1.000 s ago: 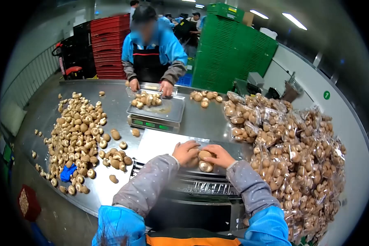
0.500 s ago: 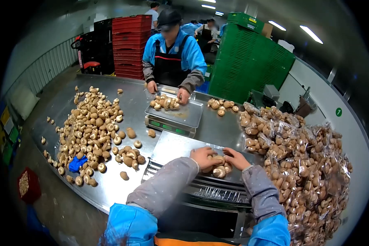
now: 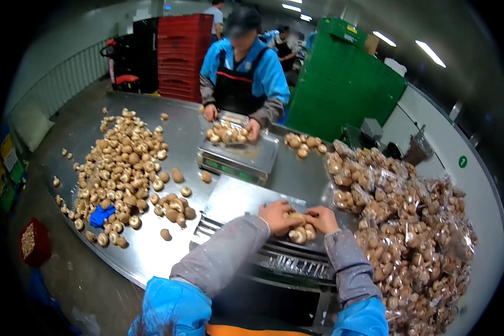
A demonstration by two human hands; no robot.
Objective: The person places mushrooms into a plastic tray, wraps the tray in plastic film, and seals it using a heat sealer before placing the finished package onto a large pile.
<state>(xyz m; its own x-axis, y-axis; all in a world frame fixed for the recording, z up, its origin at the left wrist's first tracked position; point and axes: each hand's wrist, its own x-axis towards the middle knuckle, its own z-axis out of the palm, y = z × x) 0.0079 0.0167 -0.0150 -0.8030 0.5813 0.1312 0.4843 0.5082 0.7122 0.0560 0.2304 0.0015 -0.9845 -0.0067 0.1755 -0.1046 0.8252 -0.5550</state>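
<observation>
On the left, a big pile of mushrooms (image 3: 117,168) sits on the metal table (image 3: 179,120). Near the middle, our left hand (image 3: 278,217) is half closed beside the small bunch (image 3: 300,233). Our right hand (image 3: 323,219) curls in from the right. We seem to be gathering the bunch, which calls for soft, close fingers. We cannot tell if either hand grips. Bagged mushrooms (image 3: 397,241) fill the right.

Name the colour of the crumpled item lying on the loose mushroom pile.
Bright blue; shows best in the head view.
</observation>
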